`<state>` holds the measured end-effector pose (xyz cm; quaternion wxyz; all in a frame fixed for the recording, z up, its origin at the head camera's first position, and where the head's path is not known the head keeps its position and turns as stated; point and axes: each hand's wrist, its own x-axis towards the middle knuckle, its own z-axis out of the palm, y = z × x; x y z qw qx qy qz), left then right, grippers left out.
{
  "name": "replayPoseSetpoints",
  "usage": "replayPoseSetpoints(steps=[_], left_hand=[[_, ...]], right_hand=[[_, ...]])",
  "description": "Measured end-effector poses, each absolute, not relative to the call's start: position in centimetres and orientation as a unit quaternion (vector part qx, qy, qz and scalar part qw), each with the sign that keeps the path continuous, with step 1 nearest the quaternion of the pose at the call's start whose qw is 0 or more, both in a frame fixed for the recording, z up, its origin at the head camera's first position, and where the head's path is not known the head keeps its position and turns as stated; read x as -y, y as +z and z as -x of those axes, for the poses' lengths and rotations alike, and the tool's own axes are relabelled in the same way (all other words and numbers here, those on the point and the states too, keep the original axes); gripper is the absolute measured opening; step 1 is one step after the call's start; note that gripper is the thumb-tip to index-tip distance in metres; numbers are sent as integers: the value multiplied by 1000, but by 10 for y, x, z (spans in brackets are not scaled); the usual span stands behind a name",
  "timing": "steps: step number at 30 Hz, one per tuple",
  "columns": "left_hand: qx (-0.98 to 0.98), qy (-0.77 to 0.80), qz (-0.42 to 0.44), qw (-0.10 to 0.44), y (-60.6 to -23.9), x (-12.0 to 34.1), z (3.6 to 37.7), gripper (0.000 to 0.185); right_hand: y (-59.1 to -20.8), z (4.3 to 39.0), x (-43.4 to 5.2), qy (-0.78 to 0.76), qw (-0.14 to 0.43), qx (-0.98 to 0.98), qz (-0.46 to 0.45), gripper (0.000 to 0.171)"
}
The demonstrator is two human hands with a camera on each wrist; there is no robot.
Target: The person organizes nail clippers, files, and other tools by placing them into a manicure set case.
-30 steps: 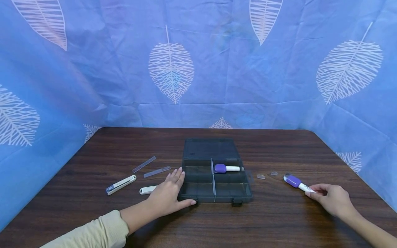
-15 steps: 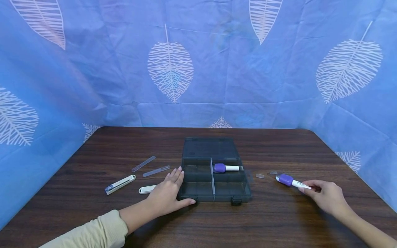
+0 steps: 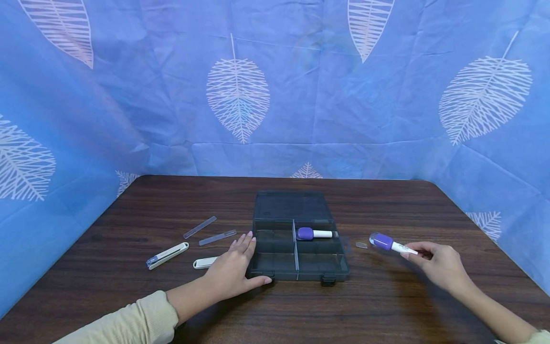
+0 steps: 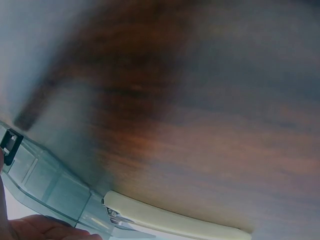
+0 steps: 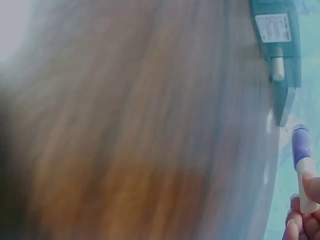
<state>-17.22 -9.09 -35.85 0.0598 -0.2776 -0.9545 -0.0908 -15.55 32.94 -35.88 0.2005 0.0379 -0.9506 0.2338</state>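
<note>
Left hand (image 3: pixel 234 272) flat on the table (image 3: pixel 129 286), palm down, fingers straight and together, resting against the left wall of the open grey organiser box (image 3: pixel 296 239), thumb along its front edge; nothing gripped. Cream sleeve trailing toward 7 o'clock. At 9 o'clock of that hand, a small white clipper (image 3: pixel 205 262), then a longer white tool (image 3: pixel 167 255); at 11 o'clock, two clear strips (image 3: pixel 216 237). Inside the box, at 1 o'clock of its centre, a purple-capped pen (image 3: pixel 315 233). Right hand (image 3: pixel 438 265) at 3 o'clock of the box, fingertips pinching the white end of a second purple-capped pen (image 3: pixel 388 243), raised, cap pointing toward 9 o'clock. White label on the box lid in the right wrist view, writing too blurred to read.
</note>
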Motion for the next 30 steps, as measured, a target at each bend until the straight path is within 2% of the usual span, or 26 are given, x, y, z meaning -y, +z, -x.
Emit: replayPoseSetpoints(steps=[14,24,30], left_hand=[[954,-93,280,60,-359,92,172,90],[954,-96,277,55,-358,91,172,90],[954,-94,280,59,-358,91,172,89]], right_hand=[[-344,176,-295,284,235,923,-107,14],[-336,193,-265,318,207,914,-143,13],[-335,202,-247,332,163,916,-156,14]])
